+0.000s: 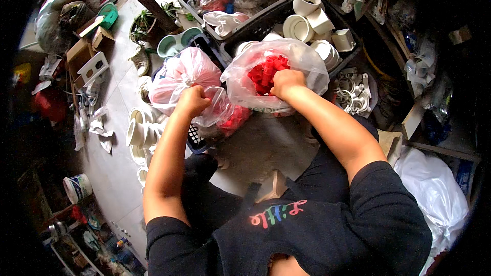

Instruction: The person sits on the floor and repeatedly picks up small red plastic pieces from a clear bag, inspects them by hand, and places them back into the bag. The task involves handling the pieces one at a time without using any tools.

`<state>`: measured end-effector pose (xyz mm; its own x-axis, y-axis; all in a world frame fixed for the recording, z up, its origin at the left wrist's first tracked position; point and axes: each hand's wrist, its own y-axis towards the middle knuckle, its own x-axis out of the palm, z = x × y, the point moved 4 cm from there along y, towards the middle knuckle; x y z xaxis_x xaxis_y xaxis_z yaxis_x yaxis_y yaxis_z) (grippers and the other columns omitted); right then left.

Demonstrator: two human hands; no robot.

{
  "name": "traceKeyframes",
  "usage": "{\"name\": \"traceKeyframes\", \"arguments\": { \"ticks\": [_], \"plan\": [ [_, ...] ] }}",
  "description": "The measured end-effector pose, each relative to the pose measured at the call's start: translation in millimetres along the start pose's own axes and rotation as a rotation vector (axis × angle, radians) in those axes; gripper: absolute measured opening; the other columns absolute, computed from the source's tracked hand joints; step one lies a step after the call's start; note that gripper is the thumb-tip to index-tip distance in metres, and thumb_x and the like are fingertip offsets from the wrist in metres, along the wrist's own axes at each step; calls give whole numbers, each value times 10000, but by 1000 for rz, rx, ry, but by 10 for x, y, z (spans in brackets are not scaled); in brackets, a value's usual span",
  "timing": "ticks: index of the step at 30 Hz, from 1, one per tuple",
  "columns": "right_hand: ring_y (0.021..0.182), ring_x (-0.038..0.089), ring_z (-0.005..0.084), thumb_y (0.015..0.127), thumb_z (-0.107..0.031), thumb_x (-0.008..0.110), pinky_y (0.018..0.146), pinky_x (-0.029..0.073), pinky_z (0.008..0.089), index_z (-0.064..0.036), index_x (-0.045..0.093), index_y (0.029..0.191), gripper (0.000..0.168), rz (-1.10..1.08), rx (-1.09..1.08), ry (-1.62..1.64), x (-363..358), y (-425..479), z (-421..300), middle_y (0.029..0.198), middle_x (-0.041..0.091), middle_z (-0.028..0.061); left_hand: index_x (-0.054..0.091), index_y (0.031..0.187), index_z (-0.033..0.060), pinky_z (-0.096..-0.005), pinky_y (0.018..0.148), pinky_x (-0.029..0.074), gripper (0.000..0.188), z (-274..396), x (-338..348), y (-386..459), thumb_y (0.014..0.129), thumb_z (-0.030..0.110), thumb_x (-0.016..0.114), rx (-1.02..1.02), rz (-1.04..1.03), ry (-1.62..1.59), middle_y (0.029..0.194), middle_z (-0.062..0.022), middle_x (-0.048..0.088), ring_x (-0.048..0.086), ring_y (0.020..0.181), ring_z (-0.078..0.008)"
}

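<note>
My left hand (196, 100) is closed on the gathered plastic of a tied bag (184, 65) with pinkish-red contents. My right hand (288, 83) reaches into an open translucent plastic bag (312, 61) and touches the small red plastic pieces (268, 69) inside; its fingertips are partly hidden, so its hold cannot be told. Between and below the two bags lies another clear bag with red pieces (234, 119).
White plastic pipe fittings (297, 28) fill a black crate (351, 51) behind the open bag. White clips (353, 92) lie to the right. More white fittings (142, 130) stand on the tiled floor at left. A large white bag (431, 188) sits at my right side.
</note>
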<state>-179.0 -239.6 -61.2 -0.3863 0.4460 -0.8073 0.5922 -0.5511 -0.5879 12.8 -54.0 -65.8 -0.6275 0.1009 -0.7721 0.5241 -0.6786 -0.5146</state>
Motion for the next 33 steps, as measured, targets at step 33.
{"name": "traceKeyframes", "arguments": {
  "ticks": [33],
  "plan": [
    [836, 574, 144, 826, -131, 576, 674, 472, 264, -88, 464, 1018, 226, -413, -750, 1884, -515, -1203, -623, 934, 593, 65, 453, 1176, 52, -258, 702, 490, 362, 825, -111, -1405, 843, 147, 555, 336, -91, -1673, 963, -64, 578, 579, 819, -135]
  ]
}}
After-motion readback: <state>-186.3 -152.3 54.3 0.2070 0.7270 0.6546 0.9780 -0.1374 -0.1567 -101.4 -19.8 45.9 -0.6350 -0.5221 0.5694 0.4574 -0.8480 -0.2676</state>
